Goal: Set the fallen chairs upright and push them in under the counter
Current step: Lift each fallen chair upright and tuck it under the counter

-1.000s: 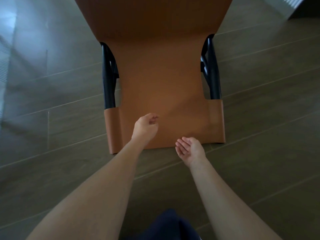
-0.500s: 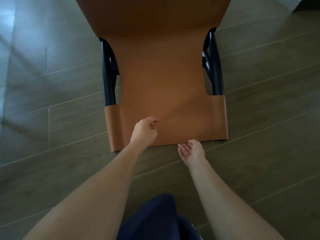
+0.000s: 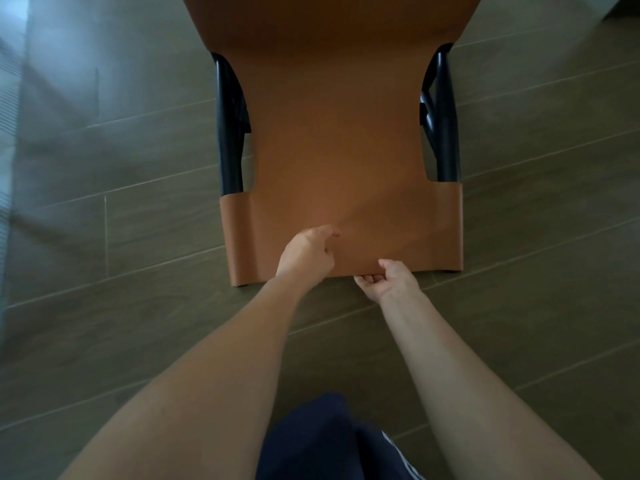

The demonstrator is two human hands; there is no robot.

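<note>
right hand (image 3: 386,282) grips the near edge (image 3: 433,270) of the chair (image 3: 343,150), palm turned up: the thumb (image 3: 382,263) lies on top of the tan leather and the fingers (image 3: 367,280) curl in under it. left hand (image 3: 306,252) is just beside it, over the leather a little farther in, its fingers curled into a loose fist that holds nothing; whether the knuckles touch the leather, i cannot tell. the chair lies flat on the floor (image 3: 138,237), straight ahead of the person, its wide tan panel facing up and running off the top of the view. black frame tubes (image 3: 228,133) show along both sides of the narrow middle part. dark shorts (image 3: 311,438) show at the bottom, between the forearms.
</note>
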